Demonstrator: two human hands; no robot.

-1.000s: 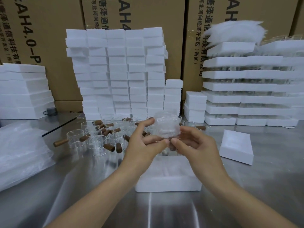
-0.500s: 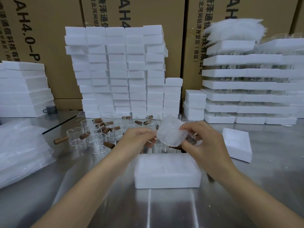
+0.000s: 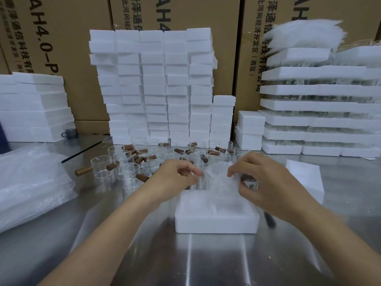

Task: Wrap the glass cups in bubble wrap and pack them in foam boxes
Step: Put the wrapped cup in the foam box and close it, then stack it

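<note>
Now the left hand [image 3: 177, 179] pinches and the right hand [image 3: 270, 186] curls round the clear glass cup in transparent bubble wrap [image 3: 218, 179]. It is at the far edge of the white rectangular foam box [image 3: 216, 217].

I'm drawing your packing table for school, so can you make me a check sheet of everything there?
Surface: shiny metal table.
Job's things: bubble-wrapped cup held over far side of foam box; glass cups with wooden handles behind; flat foam piece at right.
Clutter: bubble wrap pile at left; dark mug far left.
Hands: left hand pinches the wrap's edge; right hand grips the bubble-wrapped cup.
Cables: nothing seen.
Surroundings: foam box stacks and cardboard cartons behind.
</note>
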